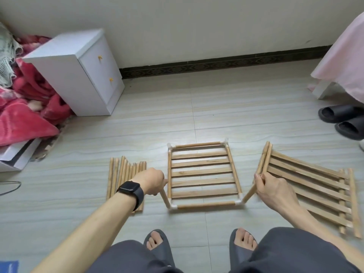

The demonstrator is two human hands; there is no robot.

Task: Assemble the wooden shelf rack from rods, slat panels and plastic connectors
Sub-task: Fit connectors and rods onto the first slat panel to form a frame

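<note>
Framed slat panel (202,174) lies flat on the floor (197,119), dead ahead of your feet. It has a rod on each of its four sides and a white plastic connector at each corner.

Your left hand (151,181) has its fingers curled tight round the top of a rod (165,198). That rod slants down into the connector at the panel's 7 o'clock corner (173,206).

Your right hand (272,189) has its fingers clamped round a second rod (249,194), which runs down into the 5 o'clock corner connector (238,202). Both rods lean outward from the panel, not plumb.

Loose rods (126,174) lie side by side at 9 o'clock of the panel, partly under your left wrist and its black watch (131,191).

The spare slat panels (311,186) are stacked flat at 3 o'clock. The rods along their near edge (264,156) end right at your right fingers; can't tell if they touch.

White nightstand (78,73) is at 10 o'clock against the wall, with a red blanket (25,107) beside it. Black slippers (342,121) are at 2 o'clock.
</note>
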